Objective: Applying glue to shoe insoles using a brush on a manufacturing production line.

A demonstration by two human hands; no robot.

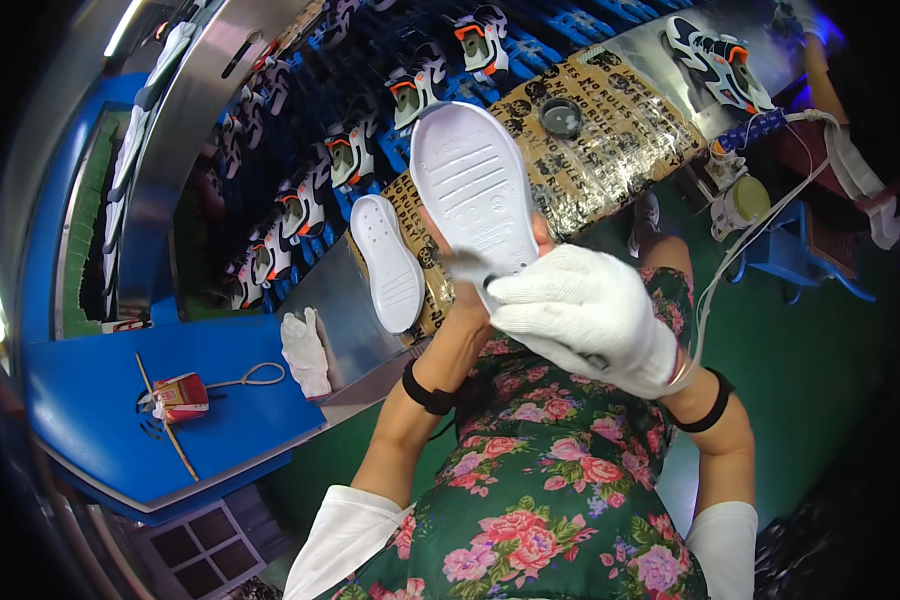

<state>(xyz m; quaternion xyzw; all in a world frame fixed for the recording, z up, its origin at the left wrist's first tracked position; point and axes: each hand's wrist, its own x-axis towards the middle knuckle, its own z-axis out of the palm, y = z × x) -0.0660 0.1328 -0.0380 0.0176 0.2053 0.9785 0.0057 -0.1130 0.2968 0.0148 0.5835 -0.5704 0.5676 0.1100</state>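
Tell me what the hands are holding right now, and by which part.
A white shoe sole, held up at its lower end; the gloved right hand grips there, left hand mostly hidden behind it.

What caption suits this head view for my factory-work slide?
White-gloved right hand brushes a white shoe sole held up by the left hand, beside a conveyor of sneakers.

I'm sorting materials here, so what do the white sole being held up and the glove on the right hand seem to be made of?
The white sole looks like moulded rubber or foam, matt, with ridges pressed into its face; which of the two is unclear. The glove on the right hand looks like knitted cotton, soft and matt, with creases at the knuckles.
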